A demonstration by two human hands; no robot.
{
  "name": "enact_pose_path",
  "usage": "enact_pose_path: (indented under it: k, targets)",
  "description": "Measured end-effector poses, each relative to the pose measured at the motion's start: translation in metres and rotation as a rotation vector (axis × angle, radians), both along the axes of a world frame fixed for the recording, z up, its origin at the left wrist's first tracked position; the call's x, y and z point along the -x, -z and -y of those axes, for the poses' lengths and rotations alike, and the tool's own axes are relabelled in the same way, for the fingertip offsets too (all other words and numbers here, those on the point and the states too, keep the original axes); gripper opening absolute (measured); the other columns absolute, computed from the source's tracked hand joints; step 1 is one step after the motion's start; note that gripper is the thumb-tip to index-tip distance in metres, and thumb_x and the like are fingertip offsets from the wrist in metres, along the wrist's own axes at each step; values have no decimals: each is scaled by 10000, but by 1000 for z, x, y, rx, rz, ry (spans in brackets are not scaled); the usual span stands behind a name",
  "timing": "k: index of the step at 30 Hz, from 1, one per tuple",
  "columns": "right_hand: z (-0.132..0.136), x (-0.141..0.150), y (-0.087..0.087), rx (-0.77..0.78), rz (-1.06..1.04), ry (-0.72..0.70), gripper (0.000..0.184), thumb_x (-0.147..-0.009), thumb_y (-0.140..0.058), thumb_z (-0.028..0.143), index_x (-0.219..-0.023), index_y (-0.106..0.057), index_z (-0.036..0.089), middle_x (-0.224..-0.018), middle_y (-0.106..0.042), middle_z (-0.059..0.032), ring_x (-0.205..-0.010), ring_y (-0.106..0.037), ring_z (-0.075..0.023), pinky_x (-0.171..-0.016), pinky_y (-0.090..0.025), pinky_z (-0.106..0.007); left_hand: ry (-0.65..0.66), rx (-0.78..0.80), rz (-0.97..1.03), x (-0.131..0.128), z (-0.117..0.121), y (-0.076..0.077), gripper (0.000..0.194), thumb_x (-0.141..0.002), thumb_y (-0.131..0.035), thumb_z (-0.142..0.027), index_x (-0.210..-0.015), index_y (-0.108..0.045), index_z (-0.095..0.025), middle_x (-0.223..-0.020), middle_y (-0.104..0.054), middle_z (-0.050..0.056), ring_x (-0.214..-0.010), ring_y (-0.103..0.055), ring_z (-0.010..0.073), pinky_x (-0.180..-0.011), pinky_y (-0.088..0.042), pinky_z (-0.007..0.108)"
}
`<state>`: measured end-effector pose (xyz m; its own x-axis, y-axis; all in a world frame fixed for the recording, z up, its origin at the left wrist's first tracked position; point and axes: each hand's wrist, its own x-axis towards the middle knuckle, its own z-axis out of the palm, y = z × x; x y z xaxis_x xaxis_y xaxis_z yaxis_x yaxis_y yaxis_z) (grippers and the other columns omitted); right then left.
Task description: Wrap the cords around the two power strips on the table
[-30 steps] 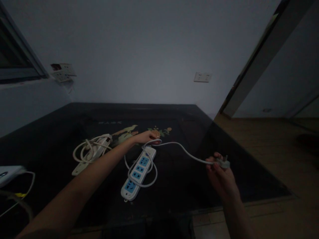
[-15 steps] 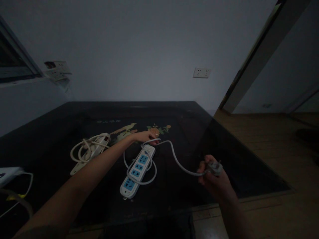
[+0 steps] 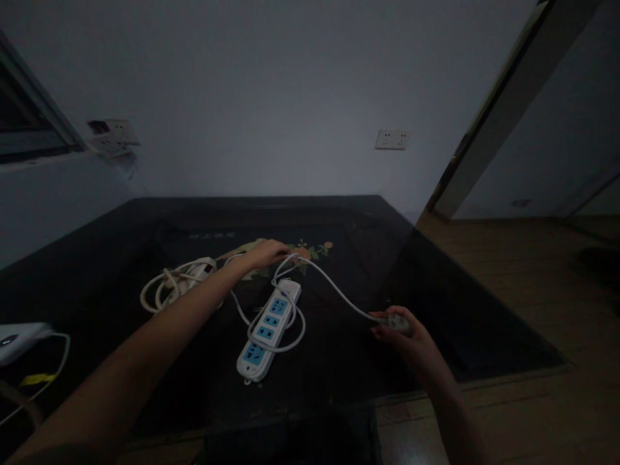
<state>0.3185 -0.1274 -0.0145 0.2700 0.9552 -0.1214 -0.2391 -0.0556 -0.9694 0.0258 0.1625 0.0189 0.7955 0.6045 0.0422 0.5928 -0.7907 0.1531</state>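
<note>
A white power strip (image 3: 268, 328) with blue sockets lies at a slant on the dark table, loops of its white cord (image 3: 334, 284) resting over it. Beyond its far end, my left hand (image 3: 269, 253) is closed on the cord, fingers pinched together. My right hand (image 3: 404, 332), to the right of the strip, grips the plug (image 3: 398, 323) at the cord's end. Between the two hands the cord runs in a shallow curve above the table. Behind my left forearm sits a second power strip (image 3: 199, 270) with a coiled cream cord (image 3: 162, 290), partly hidden.
The dark table (image 3: 339, 381) has a flower and bird picture on its top. At the left edge lies a white device (image 3: 19, 339) with a cable and a yellow tag (image 3: 37, 379). Wall sockets (image 3: 391, 139) are on the back wall, with more outlets (image 3: 113, 135) at left.
My left hand has moved slightly left and away from me with the cord. My right hand has shifted a little left with the plug. The power strip has moved slightly.
</note>
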Motion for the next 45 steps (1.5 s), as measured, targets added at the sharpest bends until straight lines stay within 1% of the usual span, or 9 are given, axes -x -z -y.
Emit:
enact_pose_path:
  k: [5,8,11,16,22,28,32,39,45]
  targets:
    - [-14,16,9,24,163,-136,381,-667,-777,353,-966,-602,194,-960,-694,-60,-827,-683,-200,-726,-538,-317,-135,-34,-70,18,-6,-5,259,-867,-482,-291,-1042,-672,-265,-1070,-694,55,-937,-625,191,-712,-407,221]
    - [-26,23,7,19,259,-189,349,-684,-747,352,-966,-616,194,-788,-689,-19,-775,-677,-188,-725,-520,-317,-125,10,-49,22,-7,-1,246,-845,-503,-249,-1012,-683,-237,-1012,-706,59,-905,-634,182,-715,-414,214]
    - [-35,21,3,1,341,-207,304,-678,-732,337,-930,-639,195,-786,-680,-9,-748,-666,-181,-710,-508,-317,-75,92,35,21,-4,5,263,-852,-498,-250,-1053,-661,-206,-1019,-702,54,-887,-635,156,-743,-426,205]
    - [-33,10,-2,-27,502,-267,223,-677,-738,333,-838,-683,189,-772,-671,-14,-725,-622,-171,-669,-478,-286,30,323,306,5,7,10,342,-835,-562,-330,-1113,-624,-141,-1099,-673,102,-952,-612,170,-824,-432,238]
    - [-15,9,-13,-27,429,-416,237,-752,-689,352,-928,-690,194,-883,-688,-43,-842,-624,-202,-746,-474,-319,109,492,399,-33,20,10,314,-834,-575,-335,-1058,-631,-122,-1052,-675,109,-937,-605,166,-832,-430,250]
    - [-32,19,-17,-97,493,-322,203,-741,-673,281,-925,-682,196,-865,-675,-29,-796,-608,-179,-714,-459,-287,209,458,276,-56,24,7,211,-809,-604,-336,-859,-660,-139,-914,-659,70,-845,-580,148,-773,-422,238]
    - [-62,36,-3,-164,478,-345,223,-719,-643,238,-937,-648,192,-900,-672,-31,-835,-621,-190,-758,-471,-313,247,513,233,-56,22,4,249,-818,-592,-349,-904,-691,-137,-909,-675,78,-838,-594,154,-754,-424,233]
    - [-123,66,23,-250,613,-87,216,-667,-617,192,-875,-563,209,-833,-611,-3,-797,-586,-176,-730,-469,-305,342,608,-16,-71,7,3,219,-738,-672,-317,-887,-736,-170,-782,-703,17,-709,-589,131,-669,-398,210]
    - [-137,77,34,-244,637,-44,267,-660,-641,196,-894,-513,209,-870,-592,-10,-813,-571,-184,-743,-450,-318,348,584,5,-81,2,10,214,-678,-732,-374,-772,-736,-181,-625,-651,-14,-623,-536,116,-609,-357,202]
